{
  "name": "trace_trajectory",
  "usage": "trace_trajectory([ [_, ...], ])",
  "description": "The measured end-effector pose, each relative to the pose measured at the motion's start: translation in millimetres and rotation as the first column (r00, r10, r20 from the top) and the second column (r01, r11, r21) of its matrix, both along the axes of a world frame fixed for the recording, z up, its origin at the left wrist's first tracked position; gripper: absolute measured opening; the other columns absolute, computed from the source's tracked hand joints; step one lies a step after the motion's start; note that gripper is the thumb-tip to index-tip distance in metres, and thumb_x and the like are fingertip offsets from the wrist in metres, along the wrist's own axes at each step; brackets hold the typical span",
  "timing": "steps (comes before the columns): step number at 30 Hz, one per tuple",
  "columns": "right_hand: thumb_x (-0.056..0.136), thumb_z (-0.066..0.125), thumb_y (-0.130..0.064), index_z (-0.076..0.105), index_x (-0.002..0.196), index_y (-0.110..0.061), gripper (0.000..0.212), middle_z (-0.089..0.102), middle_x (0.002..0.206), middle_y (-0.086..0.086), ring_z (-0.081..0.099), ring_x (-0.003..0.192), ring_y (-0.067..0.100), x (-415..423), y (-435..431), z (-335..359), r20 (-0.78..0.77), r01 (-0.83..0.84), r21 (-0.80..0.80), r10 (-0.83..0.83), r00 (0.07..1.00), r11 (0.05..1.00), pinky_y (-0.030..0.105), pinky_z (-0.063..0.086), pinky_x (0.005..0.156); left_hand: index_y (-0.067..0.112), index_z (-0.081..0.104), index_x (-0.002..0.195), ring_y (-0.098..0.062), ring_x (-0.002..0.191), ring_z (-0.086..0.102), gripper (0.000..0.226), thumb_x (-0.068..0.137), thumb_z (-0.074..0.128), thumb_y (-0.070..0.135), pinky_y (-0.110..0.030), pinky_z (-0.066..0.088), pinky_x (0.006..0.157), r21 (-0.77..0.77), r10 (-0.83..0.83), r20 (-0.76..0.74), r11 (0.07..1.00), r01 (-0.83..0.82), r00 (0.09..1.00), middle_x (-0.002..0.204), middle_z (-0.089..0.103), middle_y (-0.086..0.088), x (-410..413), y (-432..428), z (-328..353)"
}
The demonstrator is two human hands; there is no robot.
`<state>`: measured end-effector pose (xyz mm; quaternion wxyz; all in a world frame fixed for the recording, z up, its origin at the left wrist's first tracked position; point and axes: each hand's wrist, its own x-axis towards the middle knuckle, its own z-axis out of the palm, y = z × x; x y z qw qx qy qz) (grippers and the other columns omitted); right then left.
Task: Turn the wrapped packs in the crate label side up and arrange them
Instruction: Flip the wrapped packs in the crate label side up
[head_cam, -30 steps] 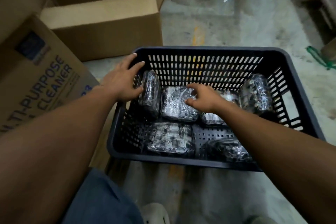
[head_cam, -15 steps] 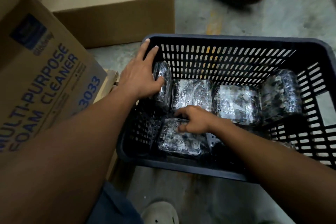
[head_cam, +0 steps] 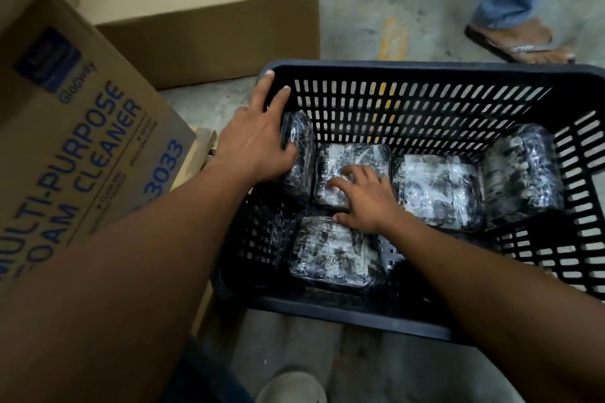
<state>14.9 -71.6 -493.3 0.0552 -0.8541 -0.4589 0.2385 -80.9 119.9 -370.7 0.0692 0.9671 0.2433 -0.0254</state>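
Head view: I see crate (head_cam: pixel 425 75) on floor. Left hand (head_cam: pixel 258 144) spread flat against upright pack (head_cam: pixel 296 157) at crate's left wall. Right hand (head_cam: pixel 363 199) open, fingers splayed on flat pack (head_cam: pixel 352 160) beside it, gripping nothing.

The tilted cardboard box (head_cam: pixel 82 147) at the near left carries blue print: "MULTI-PURPOSE FOAM CLEANER", the number "3033", and a brand that looks like "Glodway" under a dark blue logo. Its smaller print is unreadable.

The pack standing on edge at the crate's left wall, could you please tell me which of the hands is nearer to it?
Left. The left hand rests against that pack; the right hand lies on the neighbouring flat pack.
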Motion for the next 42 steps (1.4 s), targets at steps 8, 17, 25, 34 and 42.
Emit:
trace_trajectory([
  [8,0.091,0.067,-0.030,0.041,0.147,-0.046,0.064,0.029,0.166,0.008,0.023,0.152,0.030,8.4,-5.4,-11.2,0.063,-0.027,0.090,0.022,0.998,0.996,0.064,0.015,0.121,0.028,0.019,0.159,-0.037,0.133,0.050,0.088,0.086,0.065,0.044,-0.052,0.053,0.096,0.000,0.033,0.013,0.999,-0.033,0.999,0.172,-0.012,0.010,1.4,-1.0,-1.5],
  [17,0.100,0.054,-0.021,0.048,0.142,-0.048,0.051,0.028,0.166,0.009,0.032,0.146,0.034,-0.2,-4.0,14.4,0.015,-0.089,0.141,0.088,0.996,0.986,0.062,0.025,0.119,0.027,0.022,0.159,-0.039,0.124,0.055,0.087,0.086,0.065,0.041,-0.049,0.053,0.090,-0.007,0.040,0.025,0.999,-0.040,0.999,0.173,-0.008,0.010,1.0,-4.1,0.9],
  [25,0.098,0.059,-0.026,0.067,0.126,-0.043,0.034,0.036,0.163,0.008,0.045,0.137,0.030,15.5,-11.0,25.1,0.105,-0.138,0.179,0.120,0.987,0.974,0.054,0.028,0.117,0.025,0.022,0.160,-0.039,0.124,0.055,0.087,0.086,0.066,0.041,-0.050,0.053,0.091,-0.008,0.031,0.026,0.999,-0.031,0.999,0.173,-0.009,0.008,0.6,-3.1,1.0],
  [34,0.088,0.074,-0.035,0.019,0.153,-0.060,0.089,0.022,0.168,0.010,0.032,0.147,0.030,34.1,-27.3,12.9,0.210,-0.275,-0.037,0.277,0.938,0.961,0.063,0.030,0.118,0.025,0.023,0.160,-0.039,0.121,0.057,0.087,0.086,0.066,0.040,-0.049,0.051,0.089,-0.031,0.037,0.022,0.999,-0.037,0.999,0.172,-0.011,0.010,0.7,-3.4,2.2],
  [42,0.091,0.071,-0.010,0.058,0.140,-0.040,0.059,0.050,0.147,0.011,0.062,0.104,0.021,66.2,-26.7,60.5,-0.459,0.508,0.344,-0.330,0.825,0.790,0.039,0.063,0.081,0.028,0.019,0.161,-0.041,0.150,0.025,0.088,0.086,0.062,0.046,-0.054,0.031,0.118,0.089,-0.007,-0.034,0.996,0.010,0.999,0.174,-0.004,-0.002,2.0,-4.5,4.7],
])
